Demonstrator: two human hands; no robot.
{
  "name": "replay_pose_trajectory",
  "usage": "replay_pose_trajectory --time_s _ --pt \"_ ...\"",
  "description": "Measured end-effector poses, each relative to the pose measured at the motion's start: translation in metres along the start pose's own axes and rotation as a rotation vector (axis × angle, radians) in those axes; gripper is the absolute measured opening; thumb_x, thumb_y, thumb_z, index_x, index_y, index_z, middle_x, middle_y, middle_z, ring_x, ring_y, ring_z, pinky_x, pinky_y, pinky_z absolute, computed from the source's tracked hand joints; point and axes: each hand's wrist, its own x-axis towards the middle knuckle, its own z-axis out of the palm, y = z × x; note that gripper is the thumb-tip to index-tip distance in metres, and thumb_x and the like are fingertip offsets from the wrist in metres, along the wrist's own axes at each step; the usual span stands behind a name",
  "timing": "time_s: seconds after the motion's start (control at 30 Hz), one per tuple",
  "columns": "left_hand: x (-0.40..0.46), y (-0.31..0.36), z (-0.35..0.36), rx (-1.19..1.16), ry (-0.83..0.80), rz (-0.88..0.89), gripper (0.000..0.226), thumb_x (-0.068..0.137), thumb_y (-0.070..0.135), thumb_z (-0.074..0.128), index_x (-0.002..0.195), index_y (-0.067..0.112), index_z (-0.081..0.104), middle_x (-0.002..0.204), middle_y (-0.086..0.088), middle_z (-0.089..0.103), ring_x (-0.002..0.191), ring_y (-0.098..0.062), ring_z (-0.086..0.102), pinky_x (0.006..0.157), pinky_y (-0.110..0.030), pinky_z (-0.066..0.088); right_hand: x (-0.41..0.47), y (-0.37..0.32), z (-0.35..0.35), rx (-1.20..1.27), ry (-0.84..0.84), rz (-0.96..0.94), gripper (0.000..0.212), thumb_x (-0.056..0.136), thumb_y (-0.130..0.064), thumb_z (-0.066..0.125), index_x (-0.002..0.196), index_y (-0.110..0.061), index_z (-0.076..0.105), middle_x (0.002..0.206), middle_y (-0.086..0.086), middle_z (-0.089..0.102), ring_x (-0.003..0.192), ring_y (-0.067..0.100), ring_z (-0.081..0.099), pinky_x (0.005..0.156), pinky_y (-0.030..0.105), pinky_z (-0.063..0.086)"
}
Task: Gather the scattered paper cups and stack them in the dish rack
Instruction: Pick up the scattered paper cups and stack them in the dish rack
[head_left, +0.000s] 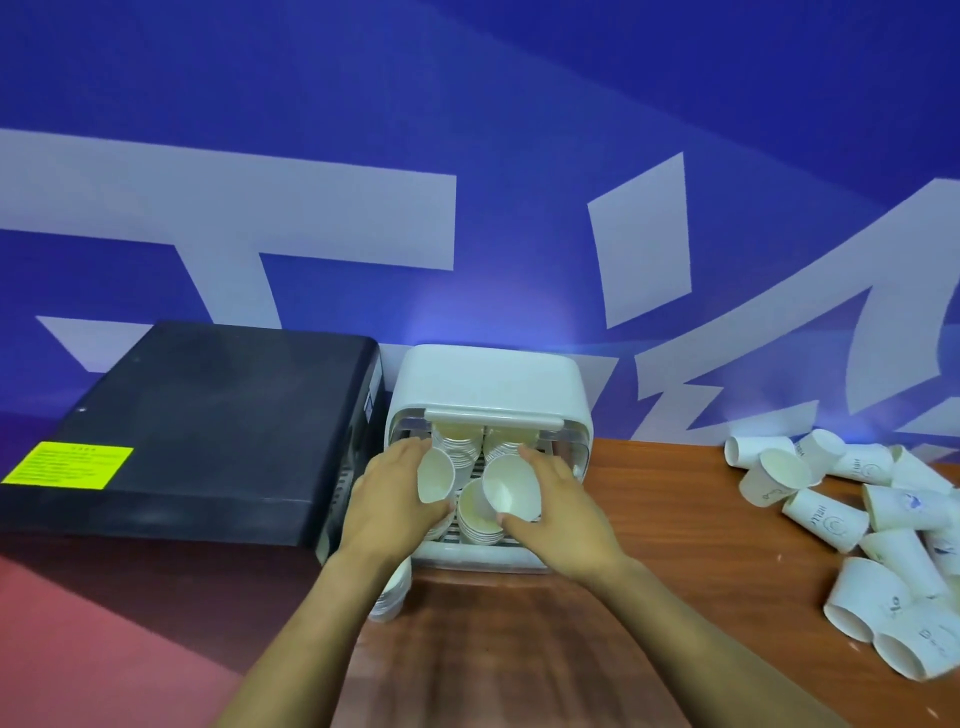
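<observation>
Two cups, one in my left hand (395, 493), one in my right hand (556, 506), centre frame: light, crushable; I'd pinch rims gently.

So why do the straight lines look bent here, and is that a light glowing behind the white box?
Head view: the wide-angle lens bows the wooden tabletop edge and tilts the blue wall; a bluish-white glow shows on the wall behind the white plastic dish rack; the loose white paper cups near the right edge look stretched and soft.

Two hands (395, 499), one dish rack (488, 384), one black box (208, 415), many paper cups (831, 519)
</observation>
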Motion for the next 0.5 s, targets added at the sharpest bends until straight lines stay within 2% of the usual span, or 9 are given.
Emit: replay_pose_trajectory --time_s 0.27,0.4,0.5 --pt "0.017 -0.013 0.01 0.039 -0.04 -0.039 0.071 0.074 0.038 0.074 0.137 0.025 0.045 0.14 0.009 0.047 0.127 -0.017 0.044 0.104 -0.039 0.04 0.02 -0.002 0.022 0.025 -0.036 0.024 0.08 0.079 -0.046 0.067 0.146 -0.026 0.028 0.148 -0.008 0.033 0.135 0.011 0.032 0.108 0.031 0.034" --pt "0.019 -0.018 0.019 0.093 -0.107 -0.066 0.073 0.075 0.047 0.071 0.138 0.027 0.041 0.143 0.011 0.043 0.131 -0.016 0.041 0.105 -0.038 0.037 0.027 0.005 0.034 -0.003 -0.064 0.041 0.08 0.077 -0.053 0.065 0.144 -0.028 0.03 0.144 -0.008 0.039 0.133 0.013 0.036 0.106 0.033 0.036" --pt "0.018 -0.023 0.027 0.122 -0.186 -0.101 0.082 0.071 0.053 0.071 0.141 0.033 0.035 0.144 0.012 0.042 0.134 -0.016 0.036 0.106 -0.042 0.034 0.028 0.012 0.039 -0.078 -0.127 0.059 0.083 0.078 -0.055 0.065 0.147 -0.027 0.027 0.145 -0.007 0.036 0.134 0.016 0.032 0.108 0.032 0.032"
